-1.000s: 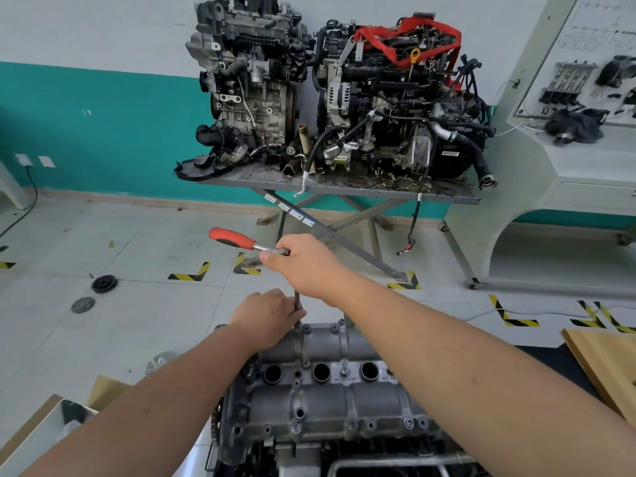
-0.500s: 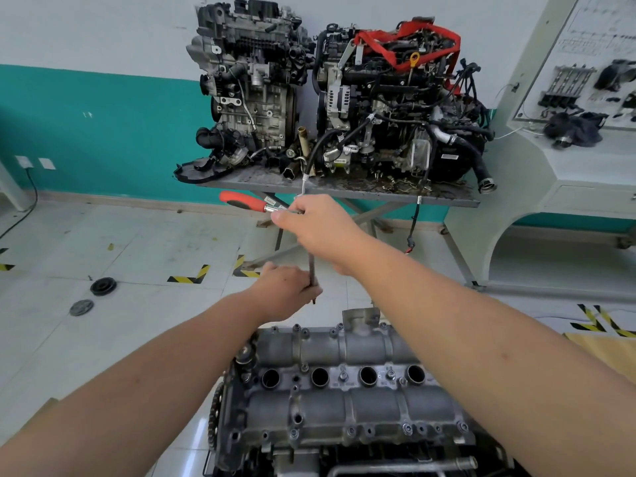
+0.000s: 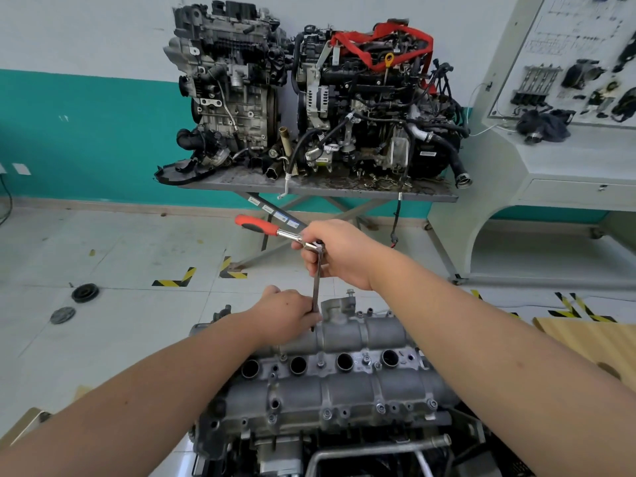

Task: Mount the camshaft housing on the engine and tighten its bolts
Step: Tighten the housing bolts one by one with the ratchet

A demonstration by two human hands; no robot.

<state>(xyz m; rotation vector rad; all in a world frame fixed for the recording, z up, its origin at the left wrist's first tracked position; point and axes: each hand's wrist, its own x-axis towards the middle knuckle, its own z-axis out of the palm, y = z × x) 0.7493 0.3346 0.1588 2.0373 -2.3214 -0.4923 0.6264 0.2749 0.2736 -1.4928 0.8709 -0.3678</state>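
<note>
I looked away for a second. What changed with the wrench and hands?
The right hand and left hand lifted the ratchet wrench off the housing, then lowered its extension bar to the far edge. Both grips stayed.

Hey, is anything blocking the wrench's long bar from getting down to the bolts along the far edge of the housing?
Nothing visible does. The bar hangs upright from the wrench, its lower end at the housing's far edge, steadied by the left hand. That hand hides the tip.
</note>
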